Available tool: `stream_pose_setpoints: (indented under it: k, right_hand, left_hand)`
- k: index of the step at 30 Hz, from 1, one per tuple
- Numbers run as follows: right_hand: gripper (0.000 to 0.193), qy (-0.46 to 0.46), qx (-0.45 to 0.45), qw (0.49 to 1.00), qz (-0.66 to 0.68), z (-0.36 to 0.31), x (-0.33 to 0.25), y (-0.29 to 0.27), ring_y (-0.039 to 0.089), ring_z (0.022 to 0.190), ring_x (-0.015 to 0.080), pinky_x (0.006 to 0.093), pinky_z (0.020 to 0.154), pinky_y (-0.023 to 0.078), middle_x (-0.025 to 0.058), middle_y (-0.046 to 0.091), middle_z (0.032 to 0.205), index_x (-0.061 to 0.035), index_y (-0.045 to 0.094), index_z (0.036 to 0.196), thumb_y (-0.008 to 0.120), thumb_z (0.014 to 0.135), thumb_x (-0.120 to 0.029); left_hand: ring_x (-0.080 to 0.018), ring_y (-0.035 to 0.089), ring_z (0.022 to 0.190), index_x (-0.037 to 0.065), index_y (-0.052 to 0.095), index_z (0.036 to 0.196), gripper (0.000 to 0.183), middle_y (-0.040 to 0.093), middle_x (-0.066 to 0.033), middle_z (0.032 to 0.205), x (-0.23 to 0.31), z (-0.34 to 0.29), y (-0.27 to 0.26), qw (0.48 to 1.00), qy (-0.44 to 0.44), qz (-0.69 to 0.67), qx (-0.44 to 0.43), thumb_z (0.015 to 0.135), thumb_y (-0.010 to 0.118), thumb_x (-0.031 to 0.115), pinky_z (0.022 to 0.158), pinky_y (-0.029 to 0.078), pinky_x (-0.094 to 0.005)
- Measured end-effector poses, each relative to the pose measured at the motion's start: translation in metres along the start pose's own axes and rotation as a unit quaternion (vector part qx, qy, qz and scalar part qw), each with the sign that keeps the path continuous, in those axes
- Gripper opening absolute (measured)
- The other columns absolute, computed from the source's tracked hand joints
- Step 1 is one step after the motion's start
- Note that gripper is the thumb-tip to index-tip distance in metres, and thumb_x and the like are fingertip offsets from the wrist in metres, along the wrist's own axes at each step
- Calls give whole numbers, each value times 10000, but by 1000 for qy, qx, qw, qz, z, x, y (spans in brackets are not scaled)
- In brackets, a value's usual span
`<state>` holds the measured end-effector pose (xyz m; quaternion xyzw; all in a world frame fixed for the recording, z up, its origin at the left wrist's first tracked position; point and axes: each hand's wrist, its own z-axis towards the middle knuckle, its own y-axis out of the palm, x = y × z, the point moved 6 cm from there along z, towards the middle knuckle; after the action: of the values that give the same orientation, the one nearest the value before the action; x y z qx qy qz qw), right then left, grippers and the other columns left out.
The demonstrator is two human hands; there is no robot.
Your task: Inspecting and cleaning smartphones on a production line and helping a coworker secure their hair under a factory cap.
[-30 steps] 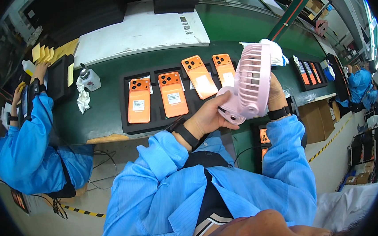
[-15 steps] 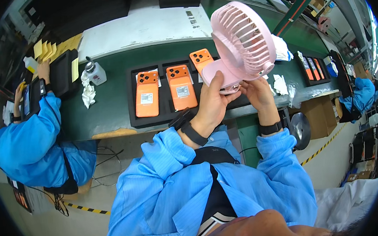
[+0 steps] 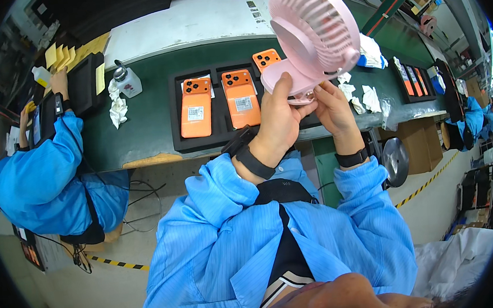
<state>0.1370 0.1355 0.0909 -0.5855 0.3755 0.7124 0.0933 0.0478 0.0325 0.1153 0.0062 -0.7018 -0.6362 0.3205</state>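
Pink desk fan point(image 3: 312, 36): round slatted grille on a flat oval base, raised above the green workbench point(image 3: 146, 133). Left hand point(image 3: 278, 119) is clamped around the base from below, thumb on its upper face; right hand point(image 3: 331, 107) pinches the base's right edge with its fingertips. Black tray point(image 3: 179, 145) on the bench, behind the fan, holds three orange phones point(image 3: 195, 107) lying back-side up, the third partly hidden by the fan. Far left, a co-worker's sleeve point(image 3: 39, 170) lies near a clear dispenser bottle point(image 3: 127, 81). White wipes point(image 3: 363, 95) lie right of the fan.
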Motion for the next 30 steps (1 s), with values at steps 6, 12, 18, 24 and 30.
stream_pose_setpoints:
  k: [6, 12, 18, 24, 30]
  right_hand:
    - [333, 17, -3, 1000, -4, 3, 6, 6, 622, 993, 130, 272, 844, 512, 68, 630, 1145, 39, 531, 1272, 558, 998, -147]
    - [367, 24, 17, 1000, -10, 1, 5, 6, 632, 994, 141, 281, 845, 528, 71, 628, 1149, 43, 519, 1291, 567, 994, -167]
    - [385, 33, 17, 999, -13, 0, 8, 6, 632, 993, 141, 275, 837, 528, 72, 629, 1126, 45, 513, 1295, 576, 989, -180]
    - [401, 39, 7, 999, -25, -3, 5, 8, 637, 971, 148, 277, 816, 532, 85, 617, 1148, 40, 503, 1311, 574, 988, -186]
    - [544, 11, 72, 991, -113, -12, -11, 6, 645, 1026, 162, 264, 792, 546, 116, 593, 1247, 26, 421, 1389, 652, 927, -145]
  left_hand:
    - [-282, 594, 1098, 6, 461, 1312, 457, 573, -165, 1227, 8, 0, -2, 998, -27, -8, 61, 1003, 485, 342, 963, 484, -547]
    - [-285, 594, 1102, 5, 459, 1311, 444, 571, -166, 1227, 9, 0, 1, 997, -34, -3, 72, 1008, 477, 328, 979, 470, -561]
    - [-290, 578, 1130, 11, 450, 1318, 437, 555, -163, 1249, 6, 0, -1, 997, -34, 6, 75, 1011, 471, 322, 982, 467, -569]
    - [-279, 573, 1120, 45, 440, 1330, 424, 544, -149, 1259, 4, 0, 2, 996, -24, 1, 82, 1009, 474, 321, 958, 474, -576]
    - [-262, 604, 1061, 58, 438, 1331, 398, 569, -137, 1216, 4, 5, -11, 995, 2, 45, 91, 1020, 466, 305, 917, 514, -525]
